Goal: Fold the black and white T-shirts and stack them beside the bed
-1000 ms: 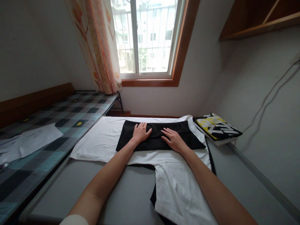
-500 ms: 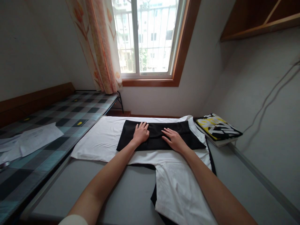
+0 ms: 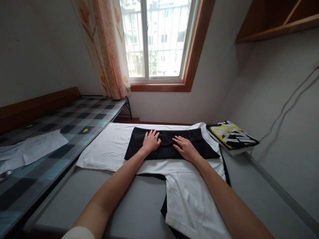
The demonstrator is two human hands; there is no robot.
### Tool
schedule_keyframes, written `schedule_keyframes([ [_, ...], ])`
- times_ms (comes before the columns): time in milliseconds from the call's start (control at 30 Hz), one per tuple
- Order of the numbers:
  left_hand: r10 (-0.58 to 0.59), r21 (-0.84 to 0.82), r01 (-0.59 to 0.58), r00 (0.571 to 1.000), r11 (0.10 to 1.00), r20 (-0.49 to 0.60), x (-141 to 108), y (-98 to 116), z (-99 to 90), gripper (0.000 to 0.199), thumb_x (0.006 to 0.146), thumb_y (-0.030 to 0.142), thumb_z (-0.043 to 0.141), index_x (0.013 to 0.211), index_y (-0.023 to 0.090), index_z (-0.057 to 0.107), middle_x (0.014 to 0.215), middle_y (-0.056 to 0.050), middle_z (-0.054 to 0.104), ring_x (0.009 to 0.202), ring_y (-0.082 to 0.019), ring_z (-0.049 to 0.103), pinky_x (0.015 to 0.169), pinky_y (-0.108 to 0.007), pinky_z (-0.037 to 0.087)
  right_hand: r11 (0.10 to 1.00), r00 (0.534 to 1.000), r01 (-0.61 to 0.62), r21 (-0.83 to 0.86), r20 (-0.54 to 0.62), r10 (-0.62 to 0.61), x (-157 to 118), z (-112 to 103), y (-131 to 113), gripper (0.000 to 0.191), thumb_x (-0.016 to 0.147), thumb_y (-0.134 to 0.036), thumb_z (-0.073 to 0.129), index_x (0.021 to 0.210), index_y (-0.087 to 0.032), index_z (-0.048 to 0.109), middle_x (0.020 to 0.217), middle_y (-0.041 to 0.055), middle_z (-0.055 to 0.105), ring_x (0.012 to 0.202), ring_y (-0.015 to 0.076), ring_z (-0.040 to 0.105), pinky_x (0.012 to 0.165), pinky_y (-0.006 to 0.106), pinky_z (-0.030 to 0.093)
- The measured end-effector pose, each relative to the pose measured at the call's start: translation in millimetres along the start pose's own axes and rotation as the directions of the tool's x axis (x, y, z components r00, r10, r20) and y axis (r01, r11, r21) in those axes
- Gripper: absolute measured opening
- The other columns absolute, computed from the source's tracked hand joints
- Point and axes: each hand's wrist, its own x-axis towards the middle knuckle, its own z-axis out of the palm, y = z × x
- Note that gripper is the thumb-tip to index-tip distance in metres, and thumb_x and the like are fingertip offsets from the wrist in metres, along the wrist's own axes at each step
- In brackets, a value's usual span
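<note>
Spread over the grey table is a T-shirt, its white side (image 3: 99,149) facing up and black cloth showing at its edges. A black folded section (image 3: 166,146) lies in a long band across the white. On the left half of that band my left hand (image 3: 151,141) rests flat with fingers spread. My right hand (image 3: 185,147) lies on the band's right half, palm down and fingers stretched out. A white sleeve (image 3: 191,202) extends toward me beneath my right forearm.
Against the right wall sits a folded black, yellow and white garment (image 3: 233,134) on a pale flat thing. At left, a bed with a checked cover (image 3: 82,113) carries papers (image 3: 42,146). The grey tabletop (image 3: 139,205) shows in front. A window and curtain (image 3: 109,49) are beyond.
The view has shifted very slightly. Both hands stay on the black band with almost no movement.
</note>
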Motion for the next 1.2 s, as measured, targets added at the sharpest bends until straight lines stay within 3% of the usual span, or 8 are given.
schedule_keyframes([
  [667,-0.002,0.006,0.002,1.0,1.0,-0.01,0.5,-0.8,1.4,0.05,0.092,0.037,0.038,0.139,0.023,0.049,0.152,-0.005,0.038,0.142,-0.023,0.03,0.117,-0.043,0.021,1.0,1.0,-0.001,0.002,-0.005,0.001,-0.1,-0.9,-1.2,0.045,0.094,-0.04,0.045,0.132,-0.021,0.059,0.141,0.0092,0.053,0.133,0.0266,0.044,0.11,0.046,0.037],
  [967,0.017,0.0,-0.017,1.0,1.0,-0.018,0.3,-1.1,1.1,0.051,0.092,0.036,0.037,0.139,0.02,0.049,0.152,-0.008,0.039,0.141,-0.026,0.032,0.116,-0.046,0.023,1.0,0.999,-0.017,-0.021,0.044,0.018,-0.2,-3.1,-3.0,0.047,0.096,-0.042,0.04,0.135,-0.021,0.057,0.144,0.0083,0.05,0.136,0.0247,0.041,0.111,0.043,0.034],
  [1067,0.017,0.004,-0.017,1.0,1.0,-0.024,0.5,-1.0,1.8,0.051,0.092,0.036,0.038,0.139,0.02,0.05,0.152,-0.008,0.039,0.14,-0.026,0.033,0.115,-0.046,0.023,0.989,0.988,-0.091,-0.116,0.111,0.104,0.0,-3.9,-6.2,0.052,0.097,-0.049,0.034,0.14,-0.025,0.051,0.15,0.0043,0.043,0.14,0.0252,0.034,0.114,0.045,0.028],
  [1200,0.016,-0.002,-0.016,1.0,1.0,-0.027,0.8,-1.1,2.6,0.051,0.092,0.036,0.038,0.139,0.02,0.05,0.151,-0.008,0.04,0.14,-0.027,0.033,0.115,-0.046,0.024,0.93,0.938,-0.253,-0.265,0.168,0.303,1.2,-6.0,-6.0,0.06,0.096,-0.059,0.024,0.148,-0.032,0.036,0.157,0.0016,0.029,0.144,0.0278,0.023,0.116,0.053,0.015],
])
